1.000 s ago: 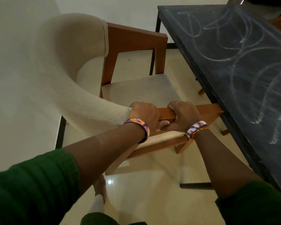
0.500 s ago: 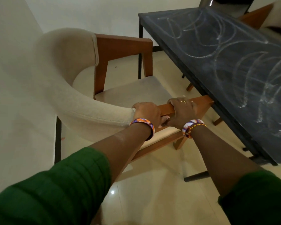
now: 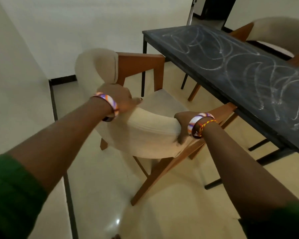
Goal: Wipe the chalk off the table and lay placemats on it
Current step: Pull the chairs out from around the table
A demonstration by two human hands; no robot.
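I have both hands on the cream padded back of the chair (image 3: 145, 130): my left hand (image 3: 118, 98) holds its top at frame centre, my right hand (image 3: 183, 125) curls round its end. The chalk-scrawled tabletop (image 3: 240, 73) lies to their right, its long axis running from upper centre to the right edge, nearer my right hand. I see no cloth, placemats or containers.

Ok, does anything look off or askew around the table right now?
Two things. The table is covered in looping white chalk scribbles. The near chair stands angled away from it, with the left hand and right hand gripping its padded backrest. No spills or damage visible.
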